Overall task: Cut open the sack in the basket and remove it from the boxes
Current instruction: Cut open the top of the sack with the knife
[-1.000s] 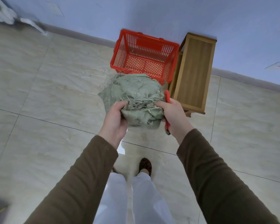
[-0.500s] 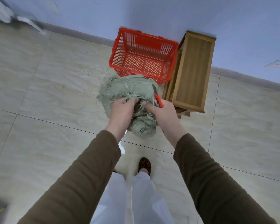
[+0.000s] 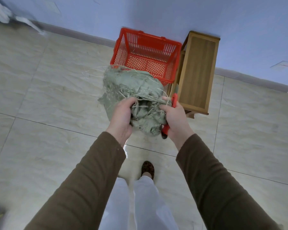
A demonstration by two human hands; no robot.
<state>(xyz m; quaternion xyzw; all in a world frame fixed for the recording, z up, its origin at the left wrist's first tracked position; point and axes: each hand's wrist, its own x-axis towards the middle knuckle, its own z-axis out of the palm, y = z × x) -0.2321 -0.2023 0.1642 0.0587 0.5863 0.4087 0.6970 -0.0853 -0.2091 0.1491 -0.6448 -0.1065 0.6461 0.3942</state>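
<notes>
A crumpled grey-green woven sack (image 3: 133,87) with frayed loose threads hangs in the air in front of me, bunched between both hands. My left hand (image 3: 122,116) grips its left side with curled fingers. My right hand (image 3: 174,118) grips the right side and also holds a red-handled cutting tool (image 3: 170,117) against the palm; its blade is hidden. The red plastic basket (image 3: 121,47) stands on the floor beyond the sack and looks bare inside. No boxes are visible.
A wooden stool or small table (image 3: 198,72) stands right of the basket against the blue wall. Pale floor tiles (image 3: 40,97) spread to the left and right. My feet and white trousers (image 3: 140,196) are below the hands.
Both hands have kept gathering the sack, drawing apart a little and regripping it. The bundle has shifted slightly, and the red tool handle now shows along my right palm.
</notes>
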